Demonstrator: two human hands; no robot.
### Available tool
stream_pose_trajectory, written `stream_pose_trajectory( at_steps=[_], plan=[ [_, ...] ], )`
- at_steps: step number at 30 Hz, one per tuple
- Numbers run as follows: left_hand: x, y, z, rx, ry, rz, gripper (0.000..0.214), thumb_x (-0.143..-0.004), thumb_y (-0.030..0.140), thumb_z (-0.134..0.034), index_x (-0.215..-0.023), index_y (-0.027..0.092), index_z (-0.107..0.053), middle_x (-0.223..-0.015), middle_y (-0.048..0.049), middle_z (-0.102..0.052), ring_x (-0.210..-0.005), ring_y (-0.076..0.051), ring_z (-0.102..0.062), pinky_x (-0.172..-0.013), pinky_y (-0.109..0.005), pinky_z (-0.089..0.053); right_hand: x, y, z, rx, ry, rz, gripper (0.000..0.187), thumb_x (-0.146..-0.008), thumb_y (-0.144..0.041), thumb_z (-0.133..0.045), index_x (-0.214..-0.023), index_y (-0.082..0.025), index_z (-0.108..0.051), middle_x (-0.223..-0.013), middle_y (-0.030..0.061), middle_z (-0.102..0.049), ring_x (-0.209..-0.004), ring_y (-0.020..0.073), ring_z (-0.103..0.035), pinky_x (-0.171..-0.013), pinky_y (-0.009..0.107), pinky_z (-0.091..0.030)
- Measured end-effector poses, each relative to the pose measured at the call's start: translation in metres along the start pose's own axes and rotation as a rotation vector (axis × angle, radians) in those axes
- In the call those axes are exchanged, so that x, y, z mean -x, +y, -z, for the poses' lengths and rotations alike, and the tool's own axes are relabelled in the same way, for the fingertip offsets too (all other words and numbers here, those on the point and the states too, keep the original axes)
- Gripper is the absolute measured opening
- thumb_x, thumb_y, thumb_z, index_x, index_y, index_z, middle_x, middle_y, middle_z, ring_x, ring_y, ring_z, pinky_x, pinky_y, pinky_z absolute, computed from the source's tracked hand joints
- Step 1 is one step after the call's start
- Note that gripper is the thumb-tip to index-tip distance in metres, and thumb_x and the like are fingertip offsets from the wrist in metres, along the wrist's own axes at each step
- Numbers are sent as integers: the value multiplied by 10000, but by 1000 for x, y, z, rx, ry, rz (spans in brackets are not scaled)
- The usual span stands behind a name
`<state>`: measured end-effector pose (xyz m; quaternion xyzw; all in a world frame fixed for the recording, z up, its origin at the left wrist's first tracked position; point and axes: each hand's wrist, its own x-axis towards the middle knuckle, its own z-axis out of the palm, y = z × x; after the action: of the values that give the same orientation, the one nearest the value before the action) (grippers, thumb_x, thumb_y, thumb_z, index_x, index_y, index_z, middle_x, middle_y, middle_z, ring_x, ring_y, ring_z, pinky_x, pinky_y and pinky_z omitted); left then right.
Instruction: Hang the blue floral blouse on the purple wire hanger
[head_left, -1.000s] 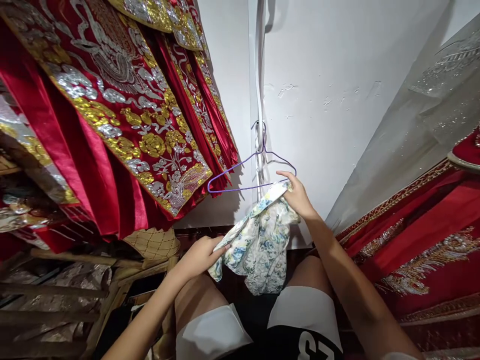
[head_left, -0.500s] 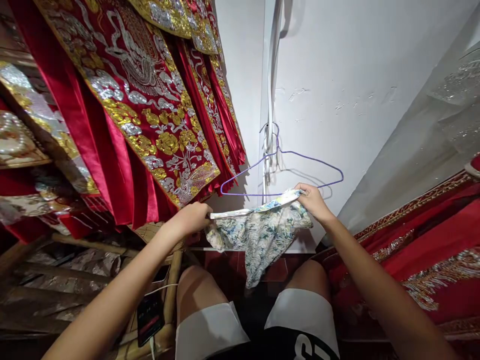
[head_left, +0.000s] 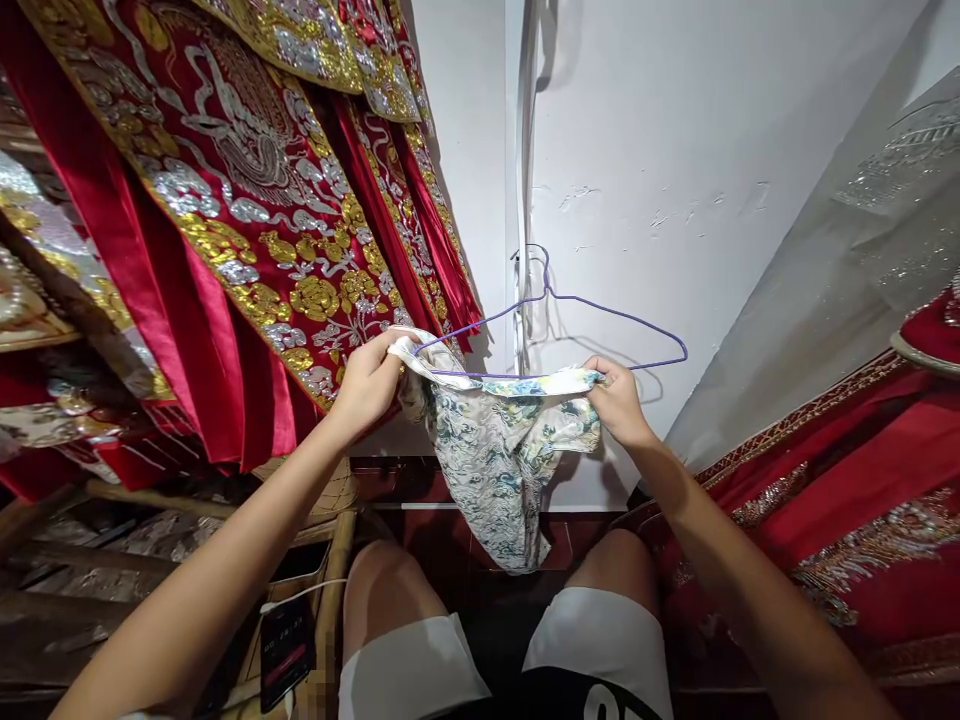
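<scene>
A purple wire hanger point(head_left: 615, 312) hangs from its hook in front of the white wall. The left end of the hanger lies inside the white-banded opening of a floral garment point(head_left: 487, 470), whose exact kind I cannot tell. My left hand point(head_left: 367, 378) is closed on the band by that end. My right hand point(head_left: 616, 402) pinches the other end of the band, just under the hanger's lower bar; the right end of the hanger sticks out bare. The garment's body droops between my hands above my knees.
Red embroidered costumes point(head_left: 315, 230) with gold and silver sequins hang at the left. More red beaded cloth point(head_left: 862, 500) lies at the right beside a clear plastic sheet point(head_left: 825, 260). A phone point(head_left: 287, 645) with a white cable rests on a bamboo frame point(head_left: 334, 570) at lower left.
My left hand has risen and moved left, bringing the garment's band up around the hanger's left end. The garment's body has swung, and my right hand has stayed near the same spot.
</scene>
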<state>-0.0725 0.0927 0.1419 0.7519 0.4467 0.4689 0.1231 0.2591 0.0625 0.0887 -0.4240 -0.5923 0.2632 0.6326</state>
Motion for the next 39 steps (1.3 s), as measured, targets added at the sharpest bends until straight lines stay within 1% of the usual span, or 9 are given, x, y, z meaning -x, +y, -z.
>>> stream_pose_trajectory(
  at_steps=[7, 12, 16, 20, 25, 28, 33, 36, 39],
  plan=[
    [12, -6, 14, -4, 73, 14, 320, -884, 312, -416, -921, 178, -704, -1012, -87, -737, -953, -262, -663, -871, -365, -516, 9, -22, -10, 25, -20, 64, 46, -630, -208, -536, -672, -225, -528, -629, -15, -530, -605, 141, -454, -566, 268, -332],
    [28, 1, 30, 17, 149, -56, 295, -924, 315, -446, -973, 202, -714, -1066, -76, -733, -1040, -276, -660, -958, -403, -506, 19, -34, -9, 84, -29, 134, 119, -605, -159, -510, -701, -228, -529, -622, -11, -514, -580, 140, -447, -540, 268, -312],
    [32, 11, 33, 67, 66, -3, 306, -926, 318, -473, -1044, 192, -725, -1153, -78, -734, -1126, -278, -655, -1019, -413, -500, 30, -34, -9, 69, -70, 134, 144, -594, -141, -508, -708, -226, -533, -618, -14, -504, -555, 130, -417, -519, 266, -279],
    [24, 25, 29, 71, 14, 20, 353, -881, 313, -498, -1092, 164, -738, -1209, -92, -735, -1179, -293, -641, -1036, -430, -505, 39, -25, -9, 69, -87, 72, 116, -603, -152, -516, -690, -229, -506, -603, -23, -462, -547, 125, -380, -516, 268, -262],
    [20, 37, 21, 169, -40, 78, 343, -864, 417, -583, -1053, 198, -767, -1160, -86, -757, -1107, -299, -670, -992, -419, -531, 42, -9, 2, 71, -37, 2, 78, -701, -212, -566, -683, -226, -491, -625, -19, -464, -578, 133, -391, -540, 273, -292],
    [23, 31, 16, 299, -44, 166, 349, -821, 478, -661, -988, 195, -778, -1115, -101, -765, -1078, -308, -680, -961, -416, -547, 37, -3, 9, 68, -31, -54, 76, -703, -228, -588, -697, -223, -512, -621, -24, -466, -577, 133, -395, -533, 266, -291],
    [32, 5, 10, 427, 23, 316, 352, -759, 451, -708, -958, 166, -764, -1030, -103, -771, -986, -280, -712, -876, -384, -577, 25, 12, 7, 92, -15, -135, 65, -662, -247, -604, -680, -215, -551, -630, -16, -520, -594, 138, -430, -542, 262, -314],
    [36, -7, 8, 424, 11, 351, 337, -764, 429, -702, -976, 173, -761, -1054, -102, -771, -997, -275, -709, -894, -386, -569, 24, 22, 1, 85, -52, -173, 74, -647, -264, -595, -649, -213, -542, -601, -21, -505, -589, 140, -428, -541, 262, -305],
    [33, -7, 3, 353, -48, 303, 323, -813, 412, -657, -1016, 181, -758, -1124, -107, -761, -1065, -282, -689, -953, -397, -543, 27, 27, -6, 75, -78, -154, 81, -660, -258, -589, -630, -215, -526, -599, -29, -488, -598, 138, -429, -565, 269, -314]
  ],
)
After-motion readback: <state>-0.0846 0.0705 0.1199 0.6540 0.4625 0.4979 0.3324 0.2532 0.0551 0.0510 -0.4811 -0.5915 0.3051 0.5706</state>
